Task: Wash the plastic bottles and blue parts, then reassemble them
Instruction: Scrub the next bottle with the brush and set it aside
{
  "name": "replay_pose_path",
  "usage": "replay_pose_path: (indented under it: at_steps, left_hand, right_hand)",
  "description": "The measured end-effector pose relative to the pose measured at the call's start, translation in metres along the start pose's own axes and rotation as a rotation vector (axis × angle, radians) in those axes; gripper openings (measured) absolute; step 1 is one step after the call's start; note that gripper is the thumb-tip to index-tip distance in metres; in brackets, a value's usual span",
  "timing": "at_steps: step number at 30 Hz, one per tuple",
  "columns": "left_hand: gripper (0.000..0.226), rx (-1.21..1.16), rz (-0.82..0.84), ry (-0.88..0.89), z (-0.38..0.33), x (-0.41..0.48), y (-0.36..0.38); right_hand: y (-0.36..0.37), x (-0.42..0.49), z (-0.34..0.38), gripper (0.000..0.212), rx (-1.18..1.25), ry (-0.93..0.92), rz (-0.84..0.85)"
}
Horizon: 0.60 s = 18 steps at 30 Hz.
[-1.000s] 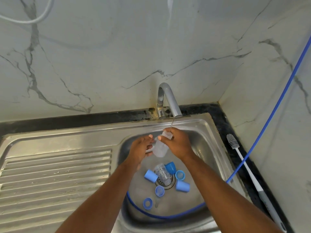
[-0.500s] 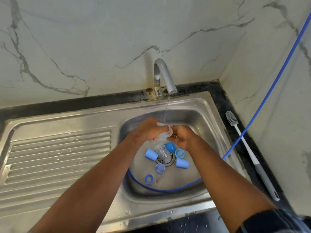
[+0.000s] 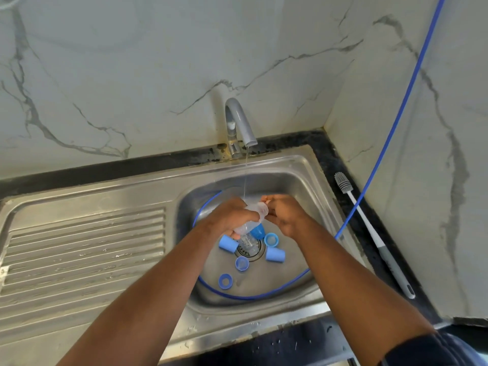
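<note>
The left hand [image 3: 232, 216] was wrapped around a clear bottle [image 3: 250, 219], gripping its body over the sink [image 3: 250, 319]. The bottle lay aslant in that grip, its long axis running from the base, low and on the person's left, up to the mouth, which pointed right toward the right hand [image 3: 287, 217]. The right hand sat just beside the mouth with its fingers curled; whether they pinched the neck could not be told. A thin stream of water [image 3: 245, 178] fell from the tap [image 3: 239, 120] onto the bottle close to the left hand. Below the hands, a second bottle [image 3: 247, 242] lay over the drain [image 3: 250, 252], and six blue parts [image 3: 275, 254] were scattered around it on the basin floor, some lying on their sides, some open end up. A blue hose [image 3: 253, 297] curled round the basin floor and climbed the right wall. A brush [image 3: 369, 233] lay on the dark surface [image 3: 330, 154] right of the sink, and the drainboard [image 3: 84, 247] stretched away on the left.
</note>
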State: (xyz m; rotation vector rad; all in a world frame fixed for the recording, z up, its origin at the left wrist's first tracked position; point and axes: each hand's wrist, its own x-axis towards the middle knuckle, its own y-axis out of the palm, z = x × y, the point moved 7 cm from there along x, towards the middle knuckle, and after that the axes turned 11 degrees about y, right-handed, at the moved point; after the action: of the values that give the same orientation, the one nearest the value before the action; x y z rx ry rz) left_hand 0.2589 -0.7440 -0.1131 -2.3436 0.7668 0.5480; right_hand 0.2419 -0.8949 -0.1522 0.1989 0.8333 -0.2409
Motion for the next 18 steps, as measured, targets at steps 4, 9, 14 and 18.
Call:
replay_pose_path:
  at_steps: [4, 9, 14, 18]
  left_hand:
    - [0.04, -0.026, -0.002, 0.048, -0.003, -0.011, 0.023]
    - [0.029, -0.211, 0.004, 0.08, -0.007, -0.025, 0.052]
    - [0.005, -0.279, 0.091, 0.185, -0.025, -0.033, 0.078]
    - [0.022, -0.305, 0.139, 0.243, -0.04, -0.032, 0.103]
  right_hand:
    - [-0.016, -0.012, 0.003, 0.03, -0.111, -0.136, -0.095]
    - [-0.026, -0.05, 0.011, 0.039, -0.624, -0.36, -0.267]
    - [-0.073, -0.104, 0.008, 0.027, -0.604, -0.402, -0.591]
    - [-0.131, -0.138, -0.003, 0.017, -0.55, -0.383, -0.775]
